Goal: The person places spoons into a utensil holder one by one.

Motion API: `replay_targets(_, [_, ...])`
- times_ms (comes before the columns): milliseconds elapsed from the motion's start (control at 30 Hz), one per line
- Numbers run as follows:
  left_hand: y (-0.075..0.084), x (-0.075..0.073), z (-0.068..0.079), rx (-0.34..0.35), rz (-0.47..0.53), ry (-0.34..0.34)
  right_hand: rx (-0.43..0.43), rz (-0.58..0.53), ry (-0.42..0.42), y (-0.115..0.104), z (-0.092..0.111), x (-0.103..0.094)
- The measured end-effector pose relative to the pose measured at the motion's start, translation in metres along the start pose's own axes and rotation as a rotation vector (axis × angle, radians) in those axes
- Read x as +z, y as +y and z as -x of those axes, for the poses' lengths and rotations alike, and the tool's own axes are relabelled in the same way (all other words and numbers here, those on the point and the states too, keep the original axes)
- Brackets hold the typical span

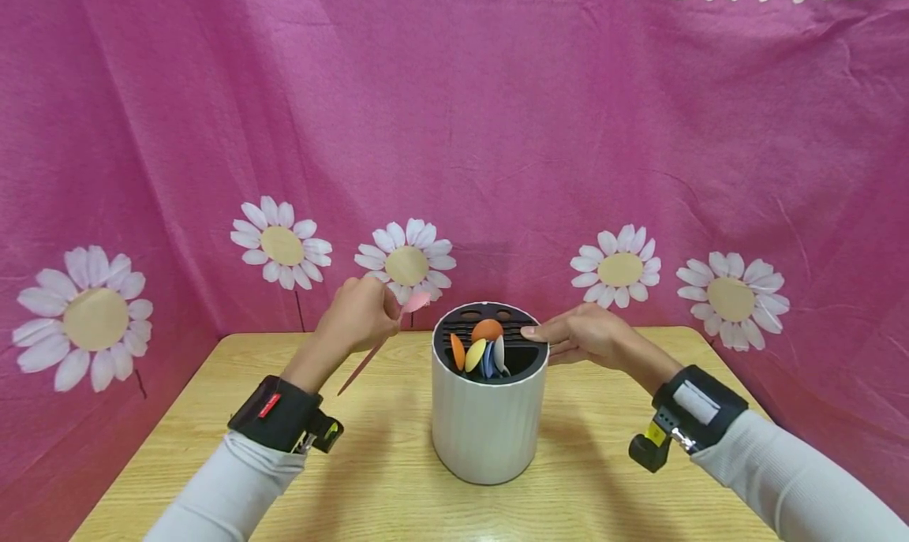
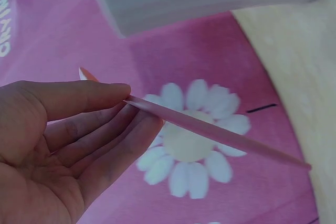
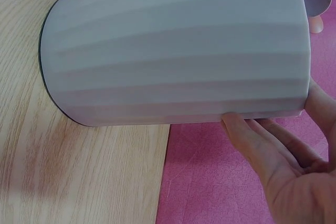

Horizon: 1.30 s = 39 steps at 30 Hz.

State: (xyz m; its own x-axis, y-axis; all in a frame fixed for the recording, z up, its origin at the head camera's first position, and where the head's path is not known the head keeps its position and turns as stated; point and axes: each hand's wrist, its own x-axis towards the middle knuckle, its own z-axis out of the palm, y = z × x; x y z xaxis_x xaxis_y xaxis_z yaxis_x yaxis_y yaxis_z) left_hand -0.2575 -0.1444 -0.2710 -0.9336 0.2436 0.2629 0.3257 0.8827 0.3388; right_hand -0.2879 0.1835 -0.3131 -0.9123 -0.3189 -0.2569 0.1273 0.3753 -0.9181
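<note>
My left hand [image 1: 362,313] pinches a pink spoon [image 1: 415,301] between thumb and fingers, left of the utensil holder. Its bowl points up and to the right; the thin handle [image 2: 210,130] slants down. The white ribbed utensil holder [image 1: 490,427] stands upright on the table. My right hand [image 1: 585,334] grips its right rim, thumb over the black slotted top [image 1: 524,359] and fingers against the outer wall. Inside stand an orange utensil [image 1: 458,351], a yellow one [image 1: 476,356], blue and pale ones, and a rounder orange-brown one [image 1: 487,330]. Their lower parts are hidden.
The wooden table [image 1: 383,479] ends at a pink cloth backdrop [image 1: 497,132] printed with white daisies. Each wrist wears a black band with a small camera, one on the left [image 1: 327,431] and one on the right [image 1: 649,447].
</note>
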Motion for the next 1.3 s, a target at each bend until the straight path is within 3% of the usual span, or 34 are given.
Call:
replay_targets(200, [0.015,-0.015,-0.005,0.039,0.047,0.033,-0.005,-0.007,0.000,0.000,0.000,0.000])
replay_targets(367, [0.029,-0.021,-0.007,0.026,0.128,0.026,-0.001,-0.006,0.001,0.000,0.000,0.001])
replay_targets(767, [0.062,-0.036,-0.009,0.087,0.207,0.083,0.002,-0.013,0.003,0.000,0.000,0.000])
replay_targets(1033, [0.079,-0.040,-0.012,0.128,0.222,0.152,-0.002,-0.011,0.001,0.001,0.001,0.000])
replay_targets(1300, [0.086,-0.039,-0.013,0.103,0.285,0.160,-0.014,-0.006,-0.007,0.002,0.000,0.000])
